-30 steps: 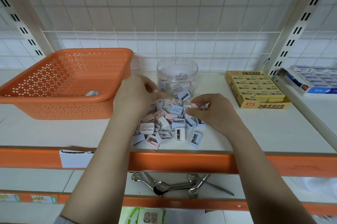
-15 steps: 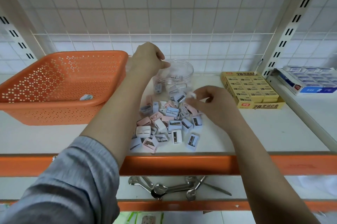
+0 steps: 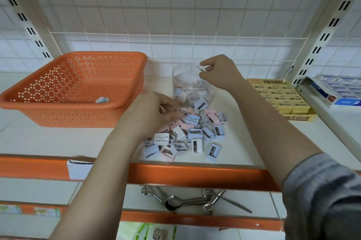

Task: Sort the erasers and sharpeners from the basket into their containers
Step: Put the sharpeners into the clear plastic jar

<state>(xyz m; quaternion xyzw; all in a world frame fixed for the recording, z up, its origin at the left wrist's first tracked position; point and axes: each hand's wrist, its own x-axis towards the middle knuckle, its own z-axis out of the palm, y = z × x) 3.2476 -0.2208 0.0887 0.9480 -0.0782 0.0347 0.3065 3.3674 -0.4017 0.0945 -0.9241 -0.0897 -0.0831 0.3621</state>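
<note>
Head view of a sorting task at a shelf [image 3: 58, 142]. The right hand [image 3: 220, 72] is raised over the mouth of the clear jar [image 3: 190, 87], its thumb and forefinger pinched on a small object at the jar's rim; the object is too small and blurred to identify. The jar stands directly below and to the left of this hand and is partly filled with pink, blue and white sharpeners.

The left hand [image 3: 154, 114] lies lower and nearer the viewer, at the left edge of the loose pile of sharpeners [image 3: 193, 134] spread on the shelf in front of the jar. Its fingers are curled toward the pile; motion blur hides whether they grip a piece, so its state cannot be told.

The orange perforated basket [image 3: 78, 87] sits just left of the left hand, holding one small pale item near its front wall. To the right of the right hand, a yellow carton of erasers [image 3: 281, 97] rests on the shelf, filled with rows of wrapped blocks. Farther right, blue-and-white boxes [image 3: 336, 91] lie on an adjoining shelf. Below both forearms, metal wrenches [image 3: 179, 198] lie on the lower shelf. A grey sleeve [image 3: 322, 196] covers the right upper arm.
</note>
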